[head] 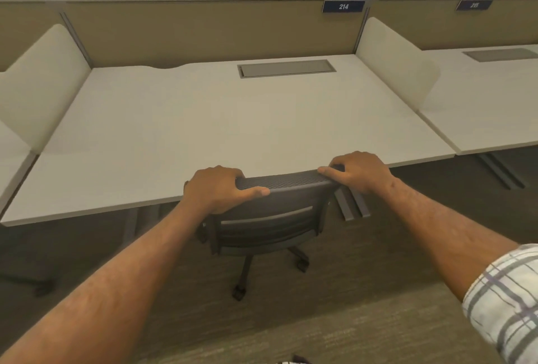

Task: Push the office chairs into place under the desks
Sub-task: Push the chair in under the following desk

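A dark mesh-backed office chair (270, 226) on castors stands at the front edge of a white desk (209, 119), its seat hidden under the desktop. The top of its backrest touches or nearly touches the desk edge. My left hand (217, 191) grips the left end of the backrest's top rail, thumb lying along the rail. At the right end of the same rail my right hand (359, 172) holds on with its fingers curled over the top.
White side dividers (393, 57) separate this desk from neighbouring desks left and right (489, 107). A tan back panel carries a plate marked 214 (343, 6). A grey cable hatch (286, 68) sits in the desktop. Desk legs (350, 203) stand right of the chair. Another castor (43, 288) shows at left.
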